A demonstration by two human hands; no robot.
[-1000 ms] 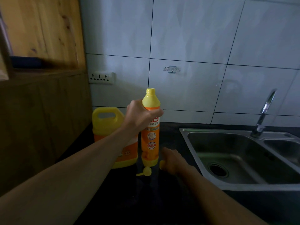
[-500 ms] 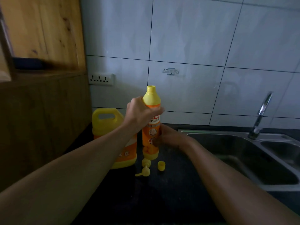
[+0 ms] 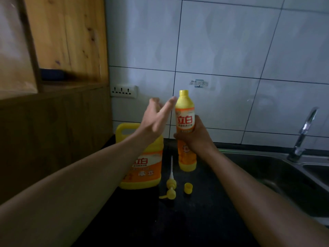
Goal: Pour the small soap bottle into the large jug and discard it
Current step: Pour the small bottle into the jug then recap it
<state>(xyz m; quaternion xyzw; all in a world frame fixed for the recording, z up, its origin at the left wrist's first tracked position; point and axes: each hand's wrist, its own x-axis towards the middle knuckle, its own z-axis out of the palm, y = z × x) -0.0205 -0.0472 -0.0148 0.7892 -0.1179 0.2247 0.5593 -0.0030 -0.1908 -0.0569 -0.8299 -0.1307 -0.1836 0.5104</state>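
Observation:
The small yellow-and-orange soap bottle [image 3: 185, 122] is upright and uncapped, held a little above the dark counter. My right hand [image 3: 193, 138] is wrapped around its middle. My left hand [image 3: 154, 118] hovers just left of the bottle's neck with fingers spread, holding nothing. The large yellow jug [image 3: 140, 168] stands on the counter at the left, partly hidden behind my left forearm; its mouth is not visible.
A yellow pump head with its long tube [image 3: 171, 186] and a small yellow cap [image 3: 188, 187] lie on the black counter [image 3: 195, 220] in front of the bottle. A steel sink [image 3: 284, 177] with a faucet [image 3: 302, 134] is at the right. Wooden cabinet [image 3: 53, 86] at left.
My left hand let go of the bottle's neck and opened beside it. My right hand rose from the counter, took the bottle's middle and lifted it slightly.

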